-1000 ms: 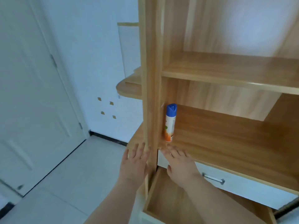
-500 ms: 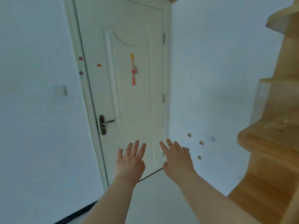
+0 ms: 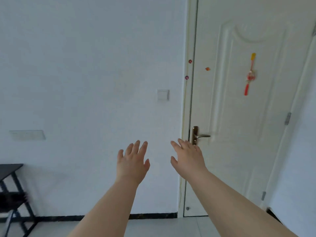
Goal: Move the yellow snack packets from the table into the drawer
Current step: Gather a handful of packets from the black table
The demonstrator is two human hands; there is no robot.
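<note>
The bare left hand (image 3: 132, 162) and bare right hand (image 3: 187, 157) hang spread wide and hold nothing, before a white wall and cream panelled door (image 3: 239, 106). No yellow snack packets or drawer are in view; only a black table's corner (image 3: 9, 169) shows at the left edge. Such packets are probably light, crinkly and slippery, best pinched at a sealed edge

The door (image 3: 239, 117) looks smooth, painted, with moulded panels. On its left edge sits a shiny brass-toned metal lever handle (image 3: 199, 135). Left of the door, the wall (image 3: 85, 65) is matt white; the floor (image 3: 162, 226) below looks tiled.
</note>
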